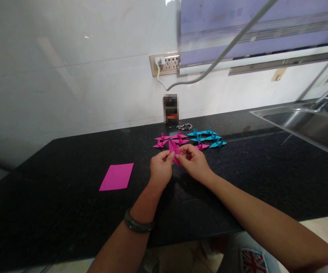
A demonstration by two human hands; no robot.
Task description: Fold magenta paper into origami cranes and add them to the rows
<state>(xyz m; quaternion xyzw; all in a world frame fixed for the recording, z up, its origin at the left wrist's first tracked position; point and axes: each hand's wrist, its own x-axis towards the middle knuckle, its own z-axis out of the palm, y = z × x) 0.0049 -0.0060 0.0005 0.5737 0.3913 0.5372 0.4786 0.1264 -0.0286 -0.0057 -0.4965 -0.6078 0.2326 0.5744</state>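
Note:
Between my two hands is a piece of folded pink paper (174,150), narrow and pointed at its far end, held above the black counter. My left hand (161,168) pinches its near left side with thumb and fingers. From the right, my right hand (195,163) grips its other side, fingers curled. Just beyond my hands stand several pink paper cranes (179,135), partly hidden by the folded paper. Several blue paper cranes (209,136) sit to their right. A flat pink paper sheet (117,176) lies on the counter to the left of my hands.
The black countertop (67,212) ends at the tiled wall. Behind the cranes are a beaded bracelet (184,126) and a small dark upright object (171,109), blurred out. A wall socket (165,63) holds a plug with a cable. A steel sink (317,125) is at right.

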